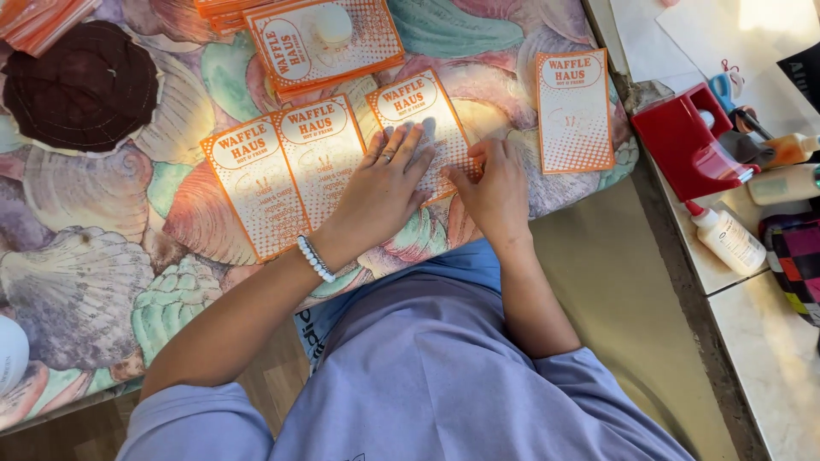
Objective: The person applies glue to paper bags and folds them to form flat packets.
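Three orange-and-white printed cards (329, 162) in row on shell-pattern surface (94, 256), edges touching; rightmost one partly under both hands. Fourth matching card (574, 109) lies apart at right, near surface edge. Stack of same cards (325, 43) at top centre, small white round thing resting on it. White glue bottle with red tip (728, 239) on side counter at right. Two more squeeze bottles (786, 166) above it.

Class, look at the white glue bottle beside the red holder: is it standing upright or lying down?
Lying down: the glue bottle rests on its side on the counter, its red tip toward the red holder.
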